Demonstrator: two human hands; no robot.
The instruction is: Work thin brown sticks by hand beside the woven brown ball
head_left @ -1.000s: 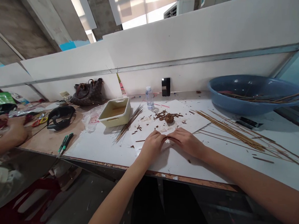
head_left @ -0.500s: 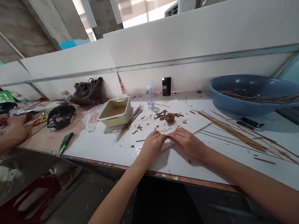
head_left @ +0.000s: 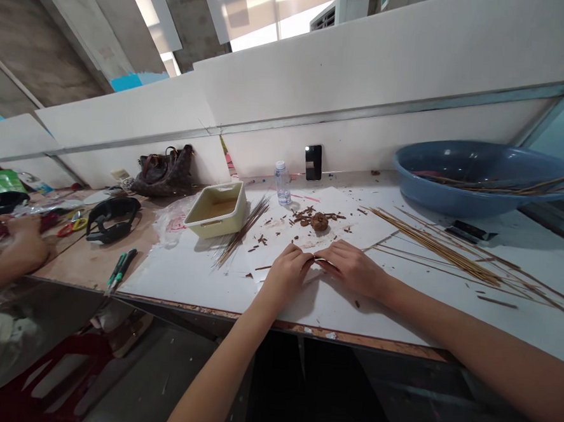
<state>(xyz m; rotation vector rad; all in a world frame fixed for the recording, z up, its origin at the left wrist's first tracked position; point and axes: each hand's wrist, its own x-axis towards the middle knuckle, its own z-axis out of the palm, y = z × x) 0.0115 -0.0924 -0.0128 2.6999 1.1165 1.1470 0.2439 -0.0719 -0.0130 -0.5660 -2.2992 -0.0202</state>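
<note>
Low over the white sheet, my left hand [head_left: 288, 272] is closed in a pinch, and my right hand [head_left: 355, 268] pinches close beside it. Between their fingertips runs a thin stick [head_left: 325, 261] with a pale side showing. A brown stick end [head_left: 262, 268] pokes out left of my left hand; whether both parts are one stick is hidden by the fingers. Just beyond the hands sits a brown lump [head_left: 319, 221] of dough-like material, with brown crumbs and short rolled bits [head_left: 303, 217] around it.
Thin sticks [head_left: 433, 246] lie at right, below a blue basin [head_left: 475, 178]. A cream tub [head_left: 215, 223], more sticks [head_left: 245, 231], a bottle [head_left: 282, 185] and a phone [head_left: 313, 162] stand beyond. At left are pliers [head_left: 122, 269], a black headset-like item [head_left: 113, 220] and another person's hands [head_left: 25, 240].
Both hands stay nearly in place. A pale side of the thin stick now shows between the fingertips, where it looked dark before.
</note>
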